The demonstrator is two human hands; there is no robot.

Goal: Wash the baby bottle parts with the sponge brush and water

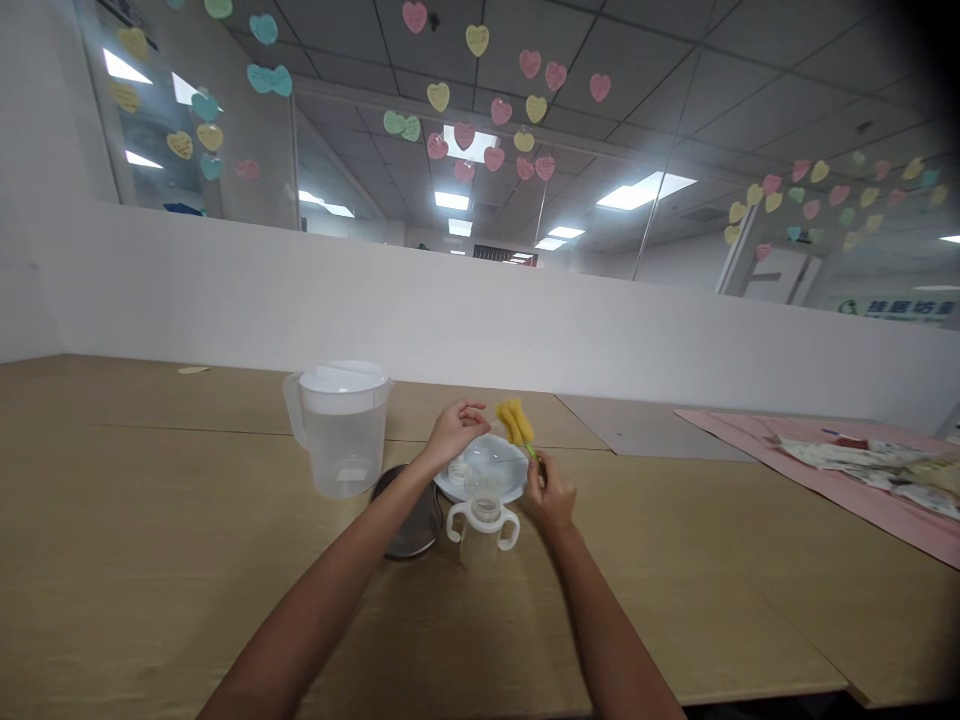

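Gripping a spongy yellow brush (516, 422), right hand (553, 492); left hand (454, 434) loosely curled, contents unclear.

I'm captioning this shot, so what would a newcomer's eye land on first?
Probably the yellow sponge brush, held up in the right hand by the white bowl. Next, the heart-shaped notes scattered over the glass, then the pitcher standing left of the bowl.
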